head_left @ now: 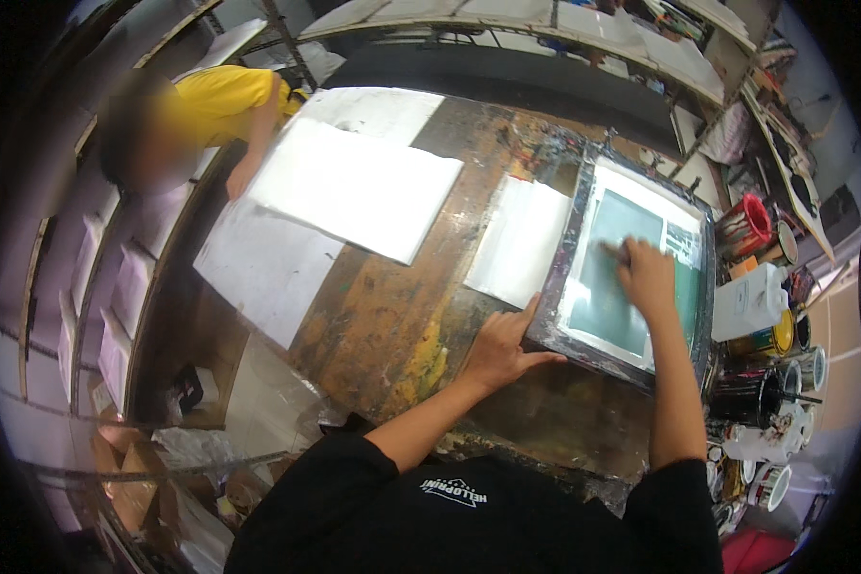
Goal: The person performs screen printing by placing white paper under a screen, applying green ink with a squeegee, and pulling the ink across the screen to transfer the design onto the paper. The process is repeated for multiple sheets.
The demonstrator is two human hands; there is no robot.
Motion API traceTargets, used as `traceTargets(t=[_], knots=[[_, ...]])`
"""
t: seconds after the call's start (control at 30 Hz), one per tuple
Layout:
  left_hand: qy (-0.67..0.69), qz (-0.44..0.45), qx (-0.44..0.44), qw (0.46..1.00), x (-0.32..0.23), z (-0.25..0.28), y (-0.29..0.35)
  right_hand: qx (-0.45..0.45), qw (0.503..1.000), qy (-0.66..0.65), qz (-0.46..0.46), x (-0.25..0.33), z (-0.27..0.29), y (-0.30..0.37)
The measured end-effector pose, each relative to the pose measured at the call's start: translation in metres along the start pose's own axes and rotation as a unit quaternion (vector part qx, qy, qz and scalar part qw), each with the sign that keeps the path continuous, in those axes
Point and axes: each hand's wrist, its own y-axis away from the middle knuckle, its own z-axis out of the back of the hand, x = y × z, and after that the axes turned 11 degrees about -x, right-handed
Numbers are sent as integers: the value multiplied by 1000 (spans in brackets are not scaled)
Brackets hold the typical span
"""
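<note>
A screen printing frame [576, 212] with dark, paint-stained edges lies at the right of the worktable. Its mesh [610, 298] has a green-teal area within a white border. My left hand [499, 352] grips the near left corner of the frame, thumb along the near edge and fingers at the left side. Over the middle of the mesh is my right hand [649, 279], its fingers pointing left and smeared by motion. Whether those fingers hold anything, I cannot make out. Just left of the frame lies a white stack of paper [521, 244], partly against its edge.
A larger stack of white sheets [364, 191] lies on the stained wooden table [383, 325]. A person in a yellow top [225, 100] leans at the far left, one hand by the sheets. Paint cans [744, 222] and a white jug [754, 298] crowd the right side. Shelves [631, 43] stand behind.
</note>
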Motion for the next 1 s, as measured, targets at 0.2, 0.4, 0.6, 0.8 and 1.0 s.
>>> traceTargets(t=[0.2,0.4,0.6,0.8,1.0], knots=[[112,71,-4,991,-20,2,-14,16,997,-74,-13,64,102,88],[258,70,-125,956,-75,16,-85,-257,964,65,11,66,158,29],[-228,-57,19,972,-21,-9,-31,-336,942,6,26,45,197,-39],[-269,-12,154,951,-10,-15,-9,-282,958,-54,-23,31,221,-73],[-142,-64,9,988,-44,-14,-47,-200,974,-55,-85,39,243,-85]])
